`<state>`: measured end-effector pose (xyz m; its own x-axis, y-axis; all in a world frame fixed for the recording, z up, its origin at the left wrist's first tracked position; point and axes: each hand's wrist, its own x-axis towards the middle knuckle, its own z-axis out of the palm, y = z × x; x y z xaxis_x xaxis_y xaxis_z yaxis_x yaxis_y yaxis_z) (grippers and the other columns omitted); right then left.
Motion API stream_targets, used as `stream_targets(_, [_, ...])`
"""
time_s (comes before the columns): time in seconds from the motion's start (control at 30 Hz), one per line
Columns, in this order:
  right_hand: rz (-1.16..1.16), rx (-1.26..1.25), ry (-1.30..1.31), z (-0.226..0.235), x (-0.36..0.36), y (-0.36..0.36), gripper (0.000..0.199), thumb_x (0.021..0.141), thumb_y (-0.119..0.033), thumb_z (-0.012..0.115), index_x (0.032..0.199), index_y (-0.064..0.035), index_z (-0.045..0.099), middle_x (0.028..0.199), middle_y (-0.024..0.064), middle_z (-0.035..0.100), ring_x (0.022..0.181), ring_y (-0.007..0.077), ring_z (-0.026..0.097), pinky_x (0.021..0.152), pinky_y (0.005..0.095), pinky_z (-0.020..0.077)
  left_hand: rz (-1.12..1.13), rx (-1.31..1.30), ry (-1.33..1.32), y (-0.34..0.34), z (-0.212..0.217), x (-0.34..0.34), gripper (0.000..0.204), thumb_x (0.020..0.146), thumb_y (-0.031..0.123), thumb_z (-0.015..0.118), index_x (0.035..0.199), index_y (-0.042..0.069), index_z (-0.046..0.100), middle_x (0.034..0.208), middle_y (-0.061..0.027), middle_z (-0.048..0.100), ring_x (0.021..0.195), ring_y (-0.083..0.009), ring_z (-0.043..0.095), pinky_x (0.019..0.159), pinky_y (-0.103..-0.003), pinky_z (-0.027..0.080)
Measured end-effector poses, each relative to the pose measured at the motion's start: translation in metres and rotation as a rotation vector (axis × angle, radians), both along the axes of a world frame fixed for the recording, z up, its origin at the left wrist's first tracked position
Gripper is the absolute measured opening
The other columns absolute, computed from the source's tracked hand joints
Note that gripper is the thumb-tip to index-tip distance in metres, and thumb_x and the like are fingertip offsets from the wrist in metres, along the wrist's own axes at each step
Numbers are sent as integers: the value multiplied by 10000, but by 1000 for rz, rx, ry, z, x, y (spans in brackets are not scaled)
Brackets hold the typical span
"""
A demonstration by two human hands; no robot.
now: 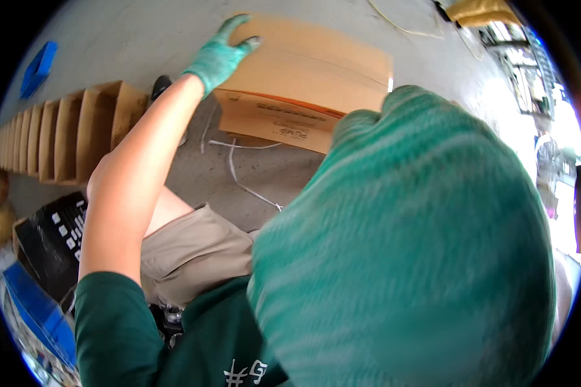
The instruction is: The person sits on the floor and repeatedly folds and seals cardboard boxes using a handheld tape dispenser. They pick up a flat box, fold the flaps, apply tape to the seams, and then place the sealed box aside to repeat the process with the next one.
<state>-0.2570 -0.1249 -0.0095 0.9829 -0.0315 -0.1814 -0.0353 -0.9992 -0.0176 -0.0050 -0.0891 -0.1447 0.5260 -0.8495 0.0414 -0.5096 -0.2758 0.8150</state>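
A brown cardboard box (316, 61) lies on the floor ahead of me, its flat top facing up and dark print on its near side. At the box's left edge is my left hand (218, 59) in a green knitted glove, thumb and fingers apart, touching the cardboard. My right hand (413, 238), in a matching glove, is raised very close to the camera and fills the lower right. Its fingers are hidden or blurred, so what it holds, if anything, does not show. It also covers the box's near right corner.
A row of open cardboard boxes (87, 132) stands at the left. Below it are a black carton (55, 238) and a blue bin (39, 309). White strapping (239, 177) lies on the grey floor. Another blue piece (39, 69) is far left; metal racking (516, 64) stands far right.
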Motion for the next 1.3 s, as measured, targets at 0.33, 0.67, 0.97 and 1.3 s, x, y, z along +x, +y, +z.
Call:
stream_targets(0.33, [-220,118,-82,-89,16,2,362,898,-264,598,1176,-33,612,1232,159,566,1169,347,551,1010,444,428,-64,-72,-78,35,-20,53,575,969,387,629,1473,207,419,1444,-134,510,1302,-290,522,1109,-423,413])
stream_targets(0.67, [-207,43,-423,-25,68,19,511,951,-363,564,1336,-27,540,1424,170,484,1319,352,470,1111,459,358,59,-15,288,9,35,-23,606,1034,378,516,1566,249,256,1465,-163,486,1328,-280,486,1097,-428,387])
stream_targets(0.97, [-618,28,-280,-75,-3,-61,690,1000,-492,453,1520,-53,340,1607,167,266,1496,379,197,1217,483,172,94,66,121,6,0,3,605,1045,382,477,1526,64,294,1415,-250,515,1274,-381,531,1062,-419,412])
stream_targets(1.3, [-1374,1288,-516,-106,-80,-115,572,1012,-443,510,1513,-195,391,1292,129,595,1090,258,596,896,411,515,94,171,632,13,7,5,872,972,671,409,1517,-6,332,1556,-163,387,1436,-276,353,1179,-366,260])
